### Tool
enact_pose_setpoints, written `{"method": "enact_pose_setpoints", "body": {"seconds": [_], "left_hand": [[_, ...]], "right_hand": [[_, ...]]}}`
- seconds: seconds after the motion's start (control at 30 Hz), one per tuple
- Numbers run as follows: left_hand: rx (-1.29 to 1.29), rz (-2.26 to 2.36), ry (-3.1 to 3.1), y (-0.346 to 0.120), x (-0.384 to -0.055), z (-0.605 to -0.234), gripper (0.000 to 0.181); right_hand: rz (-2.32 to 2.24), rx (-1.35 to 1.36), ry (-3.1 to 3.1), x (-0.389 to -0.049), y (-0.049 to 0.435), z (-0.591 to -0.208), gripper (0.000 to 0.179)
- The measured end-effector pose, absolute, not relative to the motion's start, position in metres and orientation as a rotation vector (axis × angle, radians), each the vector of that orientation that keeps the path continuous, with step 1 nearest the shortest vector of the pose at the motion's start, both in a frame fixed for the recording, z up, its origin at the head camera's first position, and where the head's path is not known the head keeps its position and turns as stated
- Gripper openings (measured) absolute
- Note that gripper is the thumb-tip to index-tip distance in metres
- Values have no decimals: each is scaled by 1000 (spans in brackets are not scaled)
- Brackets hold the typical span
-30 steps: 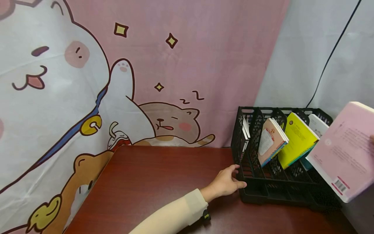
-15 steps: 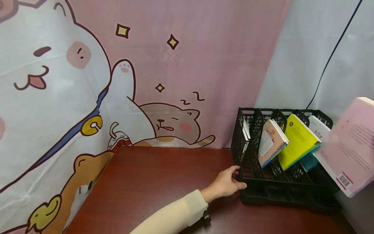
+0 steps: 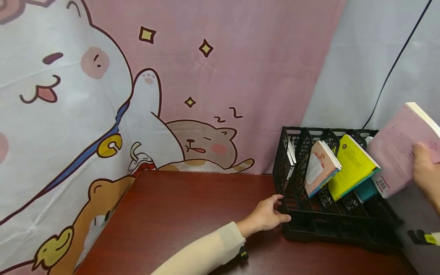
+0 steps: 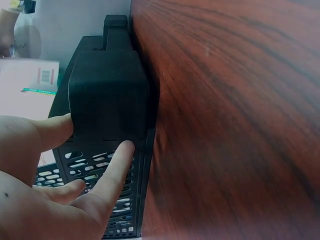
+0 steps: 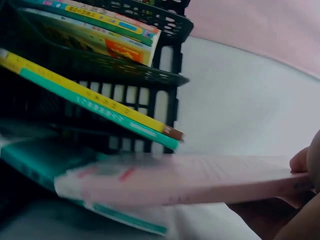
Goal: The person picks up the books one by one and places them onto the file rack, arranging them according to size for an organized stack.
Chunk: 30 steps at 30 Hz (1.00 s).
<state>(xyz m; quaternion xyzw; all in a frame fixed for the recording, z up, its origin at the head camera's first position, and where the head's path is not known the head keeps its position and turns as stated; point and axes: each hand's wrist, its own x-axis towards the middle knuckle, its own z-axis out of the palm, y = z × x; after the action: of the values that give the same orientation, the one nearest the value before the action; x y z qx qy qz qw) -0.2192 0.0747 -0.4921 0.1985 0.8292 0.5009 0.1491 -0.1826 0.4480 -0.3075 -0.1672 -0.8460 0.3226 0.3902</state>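
At the right of the head view, my right hand grips a pink book by its edge, thumb on the cover. The book is tilted over the right end of a black file rack. In the right wrist view its near end lies close over a teal book leaning in the rack; whether they touch I cannot tell. My left hand touches the rack's front left corner, with thumb and fingers spread against its side and index finger straight.
The rack's compartments hold a yellow book, a peach-covered book and thin dark books. It stands on a reddish-brown table before a cartoon cloth. A black cord runs down behind it.
The pink book has moved left and up, closer over the rack's right end, now covering most of the white book there. My right hand has come into the head view. My left hand stays put.
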Motion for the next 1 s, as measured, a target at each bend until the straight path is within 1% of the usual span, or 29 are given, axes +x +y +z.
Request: {"method": "enact_pose_setpoints", "body": {"seconds": [0.03,0.07,0.13,0.17,0.2,0.23,0.37,0.43,0.53,0.8,1.0], "left_hand": [[573,1440,2383,75,-219,-492,70],[573,1441,2384,75,-219,-493,70],[567,1445,2381,76,-219,-493,69],[564,1444,2381,76,-219,-493,69],[560,1443,2380,77,-219,-493,69],[557,1443,2379,77,-218,-493,69],[554,1443,2378,79,-219,-492,69],[549,1445,2378,80,-219,-491,69],[539,1446,2378,80,-219,-492,69],[531,1459,2353,80,-219,-494,68],[544,1475,2329,79,-220,-494,69]], "right_hand": [[782,-435,-2096,-186,447,-309,31],[776,-442,-2036,-190,447,-310,19],[799,-463,-2011,-197,449,-312,11],[803,-490,-2041,-199,450,-312,13],[821,-516,-2076,-200,451,-312,22],[847,-541,-2123,-201,452,-312,26],[855,-596,-2334,-205,460,-313,63],[860,-607,-2414,-208,463,-316,70],[894,-630,-2464,-214,465,-326,74],[1054,-654,-2517,-226,470,-353,77],[1179,-672,-2468,-231,475,-360,70]]}}
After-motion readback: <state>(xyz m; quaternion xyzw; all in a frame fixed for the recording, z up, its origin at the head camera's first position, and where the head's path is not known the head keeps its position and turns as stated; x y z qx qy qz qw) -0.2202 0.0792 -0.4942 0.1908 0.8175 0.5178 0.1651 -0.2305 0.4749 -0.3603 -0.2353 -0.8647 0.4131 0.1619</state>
